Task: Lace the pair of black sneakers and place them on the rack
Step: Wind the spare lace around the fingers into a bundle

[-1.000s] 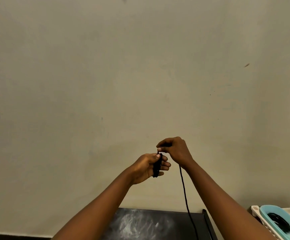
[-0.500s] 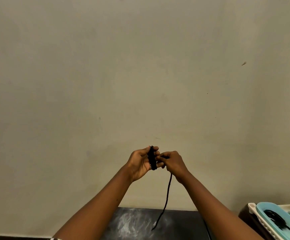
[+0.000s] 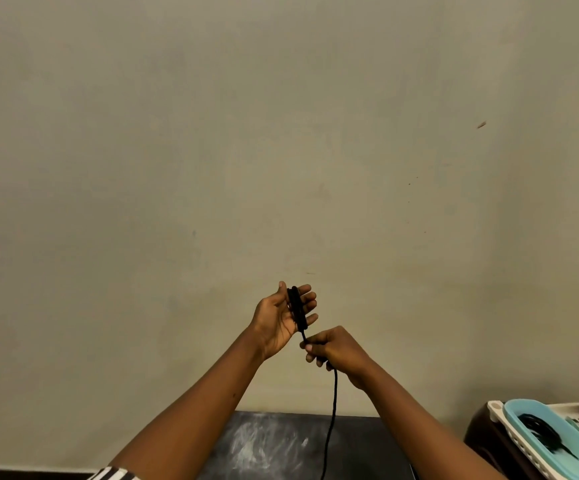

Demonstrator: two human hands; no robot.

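A black shoelace (image 3: 333, 410) is partly wound in a coil (image 3: 296, 306) around the fingers of my left hand (image 3: 276, 322), which is raised in front of the wall with palm toward me and fingers nearly straight. Just below and to the right, my right hand (image 3: 338, 351) pinches the lace where it leaves the coil. The rest of the lace hangs straight down past the bottom edge. No sneakers or rack are in view.
A dark, scuffed tabletop (image 3: 281, 445) lies below my arms against a plain beige wall. At the lower right a light blue tray (image 3: 520, 415) holding another black lace (image 3: 539, 433) sits in a white basket (image 3: 495, 415) on a dark brown stand (image 3: 482, 441).
My left hand has risen and turned palm toward me with fingers spread straighter. My right hand has dropped from beside the coil to below it, drawing the lace downward.
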